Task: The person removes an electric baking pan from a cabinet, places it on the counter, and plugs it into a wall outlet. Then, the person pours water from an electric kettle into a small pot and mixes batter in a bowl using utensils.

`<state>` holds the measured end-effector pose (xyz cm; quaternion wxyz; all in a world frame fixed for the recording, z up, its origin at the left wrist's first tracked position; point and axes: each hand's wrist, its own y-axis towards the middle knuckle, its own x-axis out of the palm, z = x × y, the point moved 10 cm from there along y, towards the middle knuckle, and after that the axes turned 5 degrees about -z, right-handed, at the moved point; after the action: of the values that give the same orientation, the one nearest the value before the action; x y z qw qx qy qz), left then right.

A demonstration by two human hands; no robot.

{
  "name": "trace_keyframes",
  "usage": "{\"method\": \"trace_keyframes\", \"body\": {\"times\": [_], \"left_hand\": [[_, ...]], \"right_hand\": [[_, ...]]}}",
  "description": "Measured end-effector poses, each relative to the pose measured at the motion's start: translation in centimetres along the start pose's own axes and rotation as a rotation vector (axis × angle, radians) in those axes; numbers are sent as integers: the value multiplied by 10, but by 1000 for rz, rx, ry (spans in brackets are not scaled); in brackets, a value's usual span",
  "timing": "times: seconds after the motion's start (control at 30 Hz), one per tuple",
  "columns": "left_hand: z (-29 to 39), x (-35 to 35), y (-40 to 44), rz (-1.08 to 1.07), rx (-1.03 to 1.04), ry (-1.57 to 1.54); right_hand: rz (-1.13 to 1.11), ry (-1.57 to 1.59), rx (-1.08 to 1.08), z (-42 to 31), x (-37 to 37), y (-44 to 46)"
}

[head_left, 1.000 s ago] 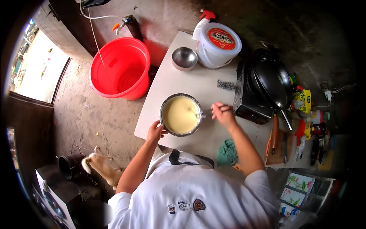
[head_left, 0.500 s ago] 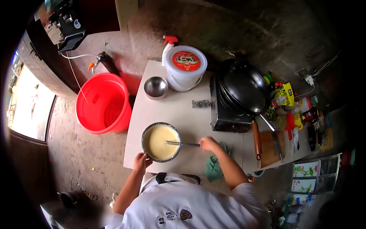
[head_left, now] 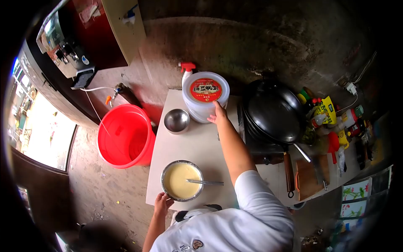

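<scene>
A metal bowl of pale yellow batter stands near the table's front edge. My left hand grips its lower left rim. A long metal utensil leans in the bowl with its shaft over the right rim; the end in the batter is hidden, so its kind is unclear. My right hand reaches across the table to a white plastic bucket with a red label on the lid. The fingers are apart at the bucket's front right side, holding nothing; whether they touch it I cannot tell.
A small steel bowl sits left of the bucket, a spray bottle behind it. Right are a black wok on a stove, a cutting board with a knife, and several condiments. A red tub stands on the floor at left.
My right hand has let go of the metal utensil and moved up and away to the white bucket. My left hand stays at the bowl's rim. The whole view has shifted.
</scene>
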<state>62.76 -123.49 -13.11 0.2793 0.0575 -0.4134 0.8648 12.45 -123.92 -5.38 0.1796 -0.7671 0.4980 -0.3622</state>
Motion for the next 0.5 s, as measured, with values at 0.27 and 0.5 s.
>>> {"method": "trace_keyframes", "body": {"times": [0.27,0.5], "left_hand": [[9,-21,-37,39,-6,128],[13,-39,-76,-51,26,176]], "right_hand": [[100,98,-99,22,-18,-49],[75,78,-298,10,-26,-142]]}}
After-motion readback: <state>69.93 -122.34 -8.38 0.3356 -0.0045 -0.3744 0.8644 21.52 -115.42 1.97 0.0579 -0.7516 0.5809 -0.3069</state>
